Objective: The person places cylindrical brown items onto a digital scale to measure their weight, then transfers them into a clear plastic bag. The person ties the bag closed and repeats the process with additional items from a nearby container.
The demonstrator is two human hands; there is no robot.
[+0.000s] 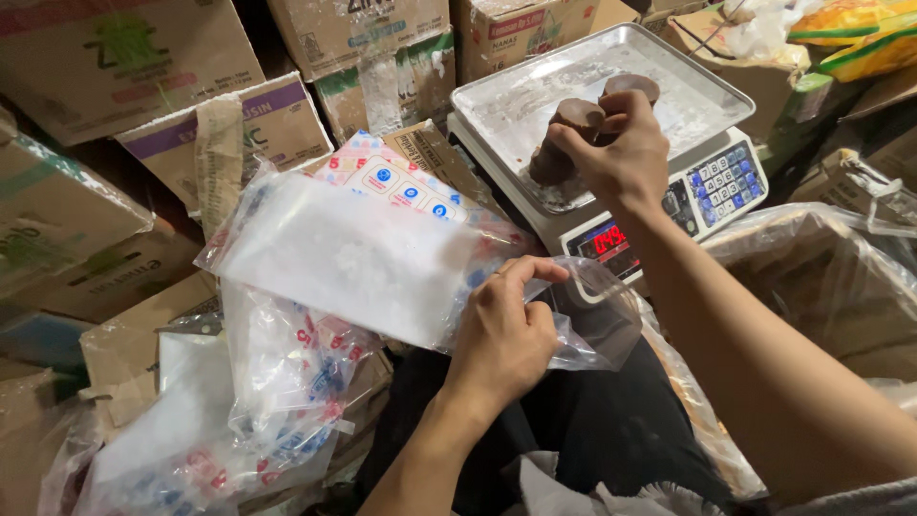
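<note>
My right hand (621, 153) is closed around brown round blocks (573, 119) over the steel pan (516, 96) of a digital weighing scale (712, 186); one more brown piece rests on the pan under the hand. My left hand (501, 330) pinches the mouth of a clear plastic bag (592, 315) lying over my lap. Just left of that hand lies a stack of empty clear bags (353, 253) on top of a printed packet (401, 177).
Cardboard cartons (124, 57) are stacked behind and to the left. More plastic bags (239, 420) with red and blue print lie at lower left. A large carton lined with clear plastic (831, 277) stands at right. Yellow sacks (860, 33) sit at top right.
</note>
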